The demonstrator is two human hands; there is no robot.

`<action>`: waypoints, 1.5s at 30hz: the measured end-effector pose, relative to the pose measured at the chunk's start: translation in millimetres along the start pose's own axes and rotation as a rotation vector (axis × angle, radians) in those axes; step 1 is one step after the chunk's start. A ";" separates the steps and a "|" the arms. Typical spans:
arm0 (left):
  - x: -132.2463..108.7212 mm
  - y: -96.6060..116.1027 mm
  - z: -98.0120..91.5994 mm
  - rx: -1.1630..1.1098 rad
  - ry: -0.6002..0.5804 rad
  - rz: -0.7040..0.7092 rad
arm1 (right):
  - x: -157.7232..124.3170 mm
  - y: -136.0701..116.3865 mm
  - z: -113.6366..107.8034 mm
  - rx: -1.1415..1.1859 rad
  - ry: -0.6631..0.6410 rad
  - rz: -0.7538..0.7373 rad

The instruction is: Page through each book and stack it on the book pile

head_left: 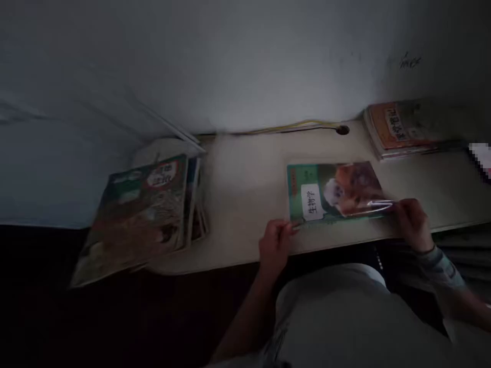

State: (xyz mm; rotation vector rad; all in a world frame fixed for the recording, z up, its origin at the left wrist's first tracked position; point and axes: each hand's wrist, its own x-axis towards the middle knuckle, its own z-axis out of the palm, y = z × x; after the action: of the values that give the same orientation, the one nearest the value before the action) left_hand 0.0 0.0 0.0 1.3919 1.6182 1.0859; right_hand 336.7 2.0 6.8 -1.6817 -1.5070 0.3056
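Head view. A thin book (333, 193) with a green cover, a white label and an animal photograph lies flat on the pale desk (245, 189), close to the near edge and right of centre.

The left hand (274, 245) is at the book's near-left corner, with thumb and fingers closed on that corner. The right hand (412, 222) is at the near-right corner, its fingers curled over the edge. A bright glare streak runs along the cover just beside them. Both hands therefore grasp the book, one at each near corner, and the book spans the gap between them. Motion blur hides the exact finger placement.

Handling, as a judgement: the book looks light, thin and flexible, so it is likely to bow if lifted by one corner. The glare indicates a glossy cover or a plastic sleeve, which may be slippery under fingertips. A pinch across both faces at the two near corners, or along the spine edge, should give the most secure hold.

Surroundings: a leaning stack of books (141, 214) stands at the left end of the desk, well apart from the hands. A second, flat pile of books (402, 128) lies at the far right against the wall. A cable (291, 127) runs along the wall behind the book.
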 end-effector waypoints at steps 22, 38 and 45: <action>10.0 36.9 67.6 0.968 -0.356 0.649 | -3.9 -41.7 48.9 -0.477 -0.519 -0.764; 64.9 24.1 24.0 1.133 -0.306 0.405 | 46.2 1.0 19.8 -0.645 -0.567 -0.669; 134.1 51.7 36.9 1.169 -0.259 0.390 | 127.0 -26.3 51.7 -0.765 -0.590 -0.539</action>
State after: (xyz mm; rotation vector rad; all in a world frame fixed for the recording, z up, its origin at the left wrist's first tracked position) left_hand 33.2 140.7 33.7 2.5244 1.8758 -0.0054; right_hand 315.4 136.8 36.4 -1.7063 -2.6950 -0.1082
